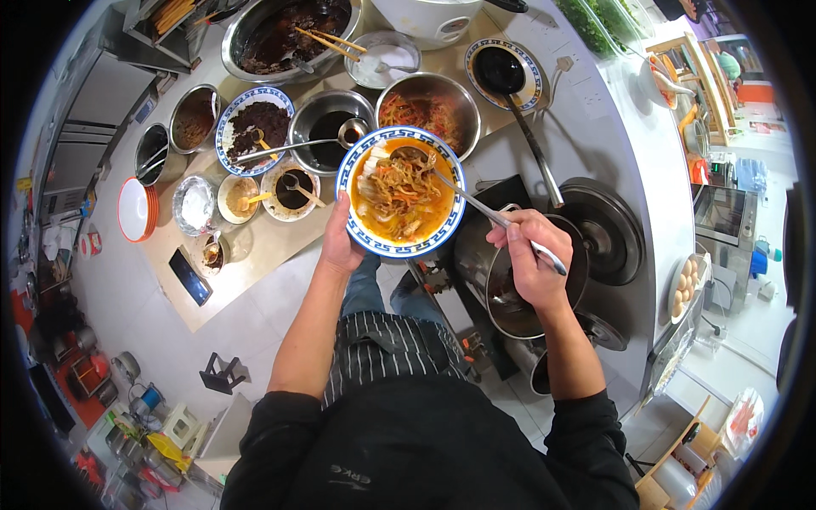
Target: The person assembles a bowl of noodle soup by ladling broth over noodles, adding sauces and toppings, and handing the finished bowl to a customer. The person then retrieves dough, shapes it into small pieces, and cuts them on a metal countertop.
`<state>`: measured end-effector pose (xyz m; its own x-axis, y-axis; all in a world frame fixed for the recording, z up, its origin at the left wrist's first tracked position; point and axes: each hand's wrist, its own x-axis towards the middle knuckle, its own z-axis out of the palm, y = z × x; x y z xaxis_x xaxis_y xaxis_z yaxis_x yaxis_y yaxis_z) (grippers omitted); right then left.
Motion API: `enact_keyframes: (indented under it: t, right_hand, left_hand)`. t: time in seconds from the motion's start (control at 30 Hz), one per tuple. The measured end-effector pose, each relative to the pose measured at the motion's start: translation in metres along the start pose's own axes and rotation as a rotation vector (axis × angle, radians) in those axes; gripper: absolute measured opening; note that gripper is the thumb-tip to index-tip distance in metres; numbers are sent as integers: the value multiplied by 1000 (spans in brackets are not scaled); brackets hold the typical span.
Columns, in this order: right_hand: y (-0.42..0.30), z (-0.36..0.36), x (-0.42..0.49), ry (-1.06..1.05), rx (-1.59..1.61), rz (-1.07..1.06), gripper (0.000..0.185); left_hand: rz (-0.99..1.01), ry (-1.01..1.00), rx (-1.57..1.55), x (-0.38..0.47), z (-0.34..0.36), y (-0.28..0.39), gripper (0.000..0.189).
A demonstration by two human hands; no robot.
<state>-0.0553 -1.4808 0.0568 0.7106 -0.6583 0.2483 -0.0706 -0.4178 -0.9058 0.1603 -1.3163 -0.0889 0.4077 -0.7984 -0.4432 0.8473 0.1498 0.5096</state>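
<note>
My left hand (342,239) grips the left rim of a white bowl (450,228) with a blue key-pattern border, holding it up in front of me. In it are orange broth, white pieces that look like noodles or tofu, and a heap of shredded vegetables (403,185). My right hand (534,252) holds the handle of a metal ladle (468,199). The ladle's head rests among the shreds and is partly covered by them. Below my right hand stands a deep steel pot (494,299) with dark contents. Just beyond the bowl is a steel basin of shredded carrot and vegetables (427,111).
Seasoning bowls crowd the counter, among them dark sauce (331,127), white powder (196,203) and dark paste (258,124). A long-handled ladle (535,153) leans from another sauce bowl. A phone (190,276) lies near the counter edge. Pot lids (605,236) sit at right.
</note>
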Motion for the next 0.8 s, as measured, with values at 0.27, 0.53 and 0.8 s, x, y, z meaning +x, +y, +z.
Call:
enact_keyframes:
  t: [0.27, 0.53, 0.8]
  right_hand:
    - [-10, -3, 7, -94, -150, -210, 20]
    - [-17, -12, 18, 38, -59, -159, 10]
    - [54, -28, 45, 431, 492, 322, 21]
  left_hand:
    - [26, -15, -16, -1, 2, 3, 59]
    - [-24, 0, -53, 1, -3, 6, 63]
    - [31, -30, -54, 3, -12, 20, 56]
